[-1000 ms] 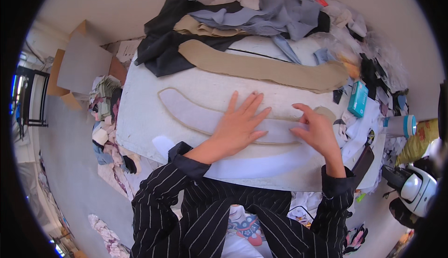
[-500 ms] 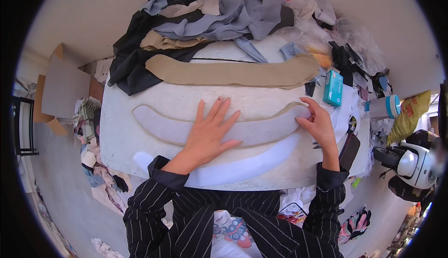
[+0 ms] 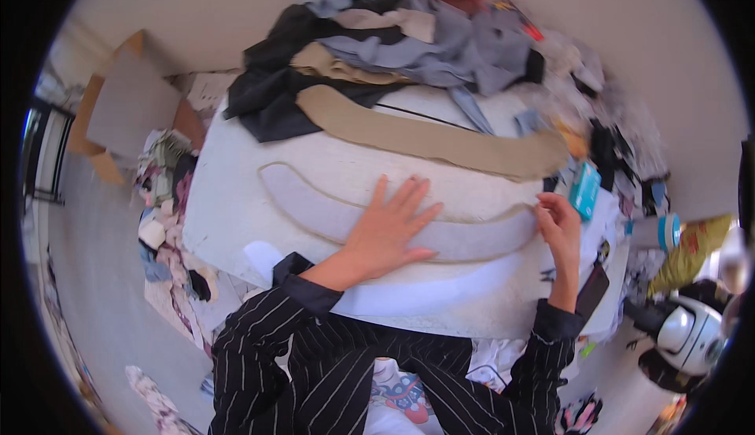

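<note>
The lavender strip (image 3: 468, 240) lies in a shallow curve across the middle of the table (image 3: 224, 215), its ends bending toward the back edge; a thin tan border shows round it, though I cannot make out whether that is a second layer beneath; its middle is covered by the left hand (image 3: 389, 230), which lies open and flat upon it, fingers spread toward the back edge, thumb out to the right. The right hand (image 3: 560, 226) is at the strip's right end, fingers curled; the tip is hidden there, and from where I stand I cannot tell whether it is pinched or merely touched.

Nearer the front edge runs a white strip (image 3: 425, 289), partly hidden under the left forearm, its left end peeping out beyond the cuff; toward the back edge lies a tan strip (image 3: 425, 138), its left end by the dark cloth (image 3: 267, 108) at the back left corner; blue-grey cloth (image 3: 464, 49) is heaped along the back edge, so tangled that I cannot separate the pieces.

By the right edge stands a teal box (image 3: 585, 191), just beyond the right hand; a dark flat thing (image 3: 591, 292) lies near the front right corner, partly covered by the right wrist and sleeve; off to the right a white scooter (image 3: 692, 333) is blurred and hard to make out.
</note>
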Motion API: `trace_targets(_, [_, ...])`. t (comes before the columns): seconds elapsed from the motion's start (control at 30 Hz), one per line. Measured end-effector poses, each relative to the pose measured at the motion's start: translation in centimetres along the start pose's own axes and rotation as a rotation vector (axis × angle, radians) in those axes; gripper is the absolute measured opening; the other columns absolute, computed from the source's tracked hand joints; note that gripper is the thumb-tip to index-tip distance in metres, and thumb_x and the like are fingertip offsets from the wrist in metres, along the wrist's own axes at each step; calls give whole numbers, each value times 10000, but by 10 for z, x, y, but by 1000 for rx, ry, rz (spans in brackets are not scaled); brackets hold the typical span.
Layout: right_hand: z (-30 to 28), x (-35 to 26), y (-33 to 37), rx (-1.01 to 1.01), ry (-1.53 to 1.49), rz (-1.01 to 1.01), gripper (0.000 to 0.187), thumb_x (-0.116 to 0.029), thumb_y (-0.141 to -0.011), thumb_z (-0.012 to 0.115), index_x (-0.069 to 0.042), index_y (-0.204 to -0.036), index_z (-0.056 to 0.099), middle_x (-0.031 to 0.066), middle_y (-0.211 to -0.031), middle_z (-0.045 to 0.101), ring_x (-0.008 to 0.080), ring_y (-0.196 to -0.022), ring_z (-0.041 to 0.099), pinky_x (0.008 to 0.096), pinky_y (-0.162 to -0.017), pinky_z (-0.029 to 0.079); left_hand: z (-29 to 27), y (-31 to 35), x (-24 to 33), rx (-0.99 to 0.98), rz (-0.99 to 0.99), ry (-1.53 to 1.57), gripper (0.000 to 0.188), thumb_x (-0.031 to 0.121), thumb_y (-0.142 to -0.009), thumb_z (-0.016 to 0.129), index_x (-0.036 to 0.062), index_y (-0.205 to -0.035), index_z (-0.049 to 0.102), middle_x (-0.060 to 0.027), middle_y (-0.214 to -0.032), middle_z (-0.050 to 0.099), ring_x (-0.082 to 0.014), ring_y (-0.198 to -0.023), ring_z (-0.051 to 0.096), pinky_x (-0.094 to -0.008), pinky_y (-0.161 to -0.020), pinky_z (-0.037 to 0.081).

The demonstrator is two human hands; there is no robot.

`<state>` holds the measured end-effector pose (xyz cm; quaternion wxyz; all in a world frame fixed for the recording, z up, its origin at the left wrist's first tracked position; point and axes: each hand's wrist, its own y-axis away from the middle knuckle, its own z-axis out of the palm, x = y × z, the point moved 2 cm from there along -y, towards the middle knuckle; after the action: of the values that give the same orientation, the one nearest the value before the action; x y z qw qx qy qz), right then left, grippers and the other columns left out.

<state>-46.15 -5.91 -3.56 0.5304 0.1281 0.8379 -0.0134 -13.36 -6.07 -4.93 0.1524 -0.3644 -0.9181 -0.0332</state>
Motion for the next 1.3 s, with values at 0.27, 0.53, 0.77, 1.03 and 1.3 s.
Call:
trace_targets(0.27, [156,-139,-54,-365,154,-483,88,-58,-860,674,0,-926,669,1,-779,648,70,-693,593,221,-607,472,0,3,-4,121,42,166,781,540,-903,580,159,-1532,317,-227,-1570,244,-376,-1476,190,-644,-1147,143])
trace_targets(0.53, [294,-151,-102,-221,488,-782,334,-151,-728,736,-49,-1037,664,123,-945,657,296,-880,648,384,-780,519,-27,49,-39,277,-100,290,368,256,-857,707,102,-1185,647,-189,-1463,414,-374,-1456,248,-636,-1139,187])
trace_targets(0.77, [281,-156,-89,-203,492,-825,298,-192,-714,771,-47,-947,656,123,-922,640,320,-934,627,420,-776,511,-43,71,-69,413,-184,364,283,153,-809,747,117,-1085,695,-131,-1392,517,-348,-1426,335,-613,-1139,203])
trace_targets(1.03, [314,-159,-95,-232,606,-776,84,-136,-776,680,-60,-810,679,130,-838,673,347,-817,652,452,-719,501,-64,62,-82,556,-243,296,254,113,-799,739,111,-1052,715,-103,-1276,626,-344,-1364,436,-554,-1124,276])
trace_targets(1.3, [271,-170,-94,-272,164,-605,126,-107,-817,658,-39,-894,731,116,-784,708,247,-709,682,349,-673,516,-73,53,-114,727,-604,794,311,110,-841,722,37,-1140,680,-121,-1175,676,-219,-1181,590,-334,-952,473])
